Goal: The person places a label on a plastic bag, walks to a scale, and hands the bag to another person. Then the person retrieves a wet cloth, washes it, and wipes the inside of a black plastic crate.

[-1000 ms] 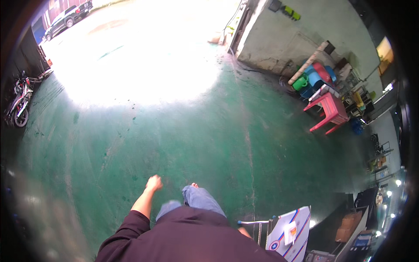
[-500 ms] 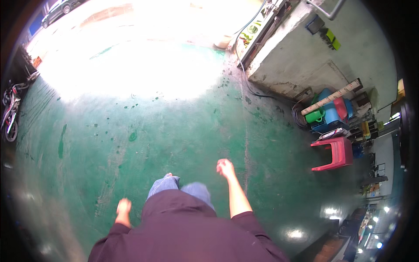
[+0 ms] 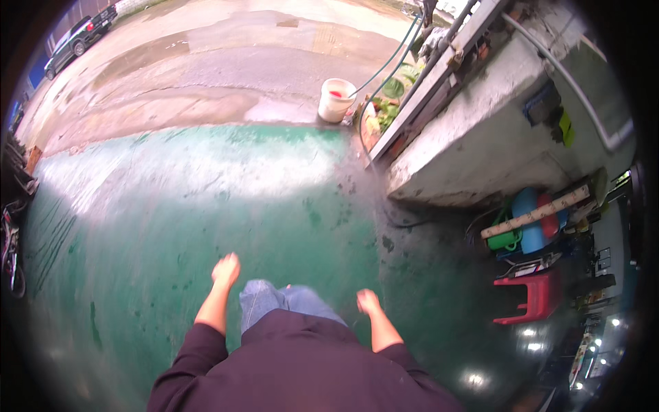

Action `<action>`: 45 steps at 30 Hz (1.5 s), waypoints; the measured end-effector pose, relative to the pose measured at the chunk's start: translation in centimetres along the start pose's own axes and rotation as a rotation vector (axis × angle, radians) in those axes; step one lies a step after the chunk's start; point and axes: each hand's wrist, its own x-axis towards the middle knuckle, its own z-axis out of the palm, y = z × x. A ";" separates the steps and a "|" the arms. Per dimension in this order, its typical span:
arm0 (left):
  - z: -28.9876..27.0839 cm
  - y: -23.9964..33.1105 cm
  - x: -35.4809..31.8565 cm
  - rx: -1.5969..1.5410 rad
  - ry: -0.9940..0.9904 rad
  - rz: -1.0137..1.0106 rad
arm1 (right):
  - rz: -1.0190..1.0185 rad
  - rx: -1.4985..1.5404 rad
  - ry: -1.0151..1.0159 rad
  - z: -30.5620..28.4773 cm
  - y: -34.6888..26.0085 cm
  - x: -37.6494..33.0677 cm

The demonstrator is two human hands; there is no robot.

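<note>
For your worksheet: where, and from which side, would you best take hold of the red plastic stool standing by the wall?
Grip the red stool by the edge of its flat seat, coming from the open green floor on its left. Clutter crowds its wall side, and both the left hand and right hand are empty.

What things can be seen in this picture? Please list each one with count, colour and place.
floor: one, green painted, under the person
bucket: one, white, far edge of the green floor
hose: one, green, running up from beside the bucket
wall: one, grey concrete, right
stool: one, red plastic, right, by the wall
containers: a few, blue, green and red, above the stool
car: one, dark, top left on the road
left hand: one, empty, over the floor
right hand: one, empty, over the floor
</note>
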 end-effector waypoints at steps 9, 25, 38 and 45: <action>12.5 -15.3 2.9 -0.077 -0.799 -0.489 | -1.038 0.277 0.417 -39.4 -55.1 27.1; -33.8 25.5 90.8 -1.131 0.307 0.118 | -0.561 -0.221 1.181 -96.3 -70.9 50.1; -22.1 28.3 102.9 -0.822 -0.289 -0.014 | -0.383 -0.159 1.368 -107.4 -75.2 59.3; -29.2 30.9 115.7 -0.820 -0.142 0.153 | -0.257 -0.273 1.221 -111.6 -76.9 51.9</action>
